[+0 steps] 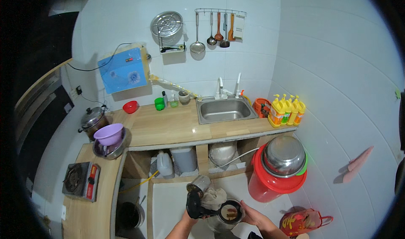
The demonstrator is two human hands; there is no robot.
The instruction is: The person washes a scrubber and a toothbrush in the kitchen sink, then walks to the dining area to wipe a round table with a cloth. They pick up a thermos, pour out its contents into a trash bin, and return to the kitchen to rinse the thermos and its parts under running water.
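Observation:
Low in front of me, my right hand [250,213] grips the side of a clear jar-like container [223,223] with a black rim. Its contents look pale with brown pieces. At the left of that rim, my left hand [191,216] holds a black-handled metal cylinder [200,185], perhaps a small appliance body, tilted to the upper left. Between the cylinder and the container is a crumpled off-white cloth [214,198], close to my left hand. The black handle partly hides the fingers of my left hand.
A red lidded bucket [269,188] carries a steel basin [284,153] at the right. Further right stands a red bag [297,223]. Ahead runs a wooden counter [167,128] with a steel sink [226,111]; a gas stove [80,180] sits on its left arm.

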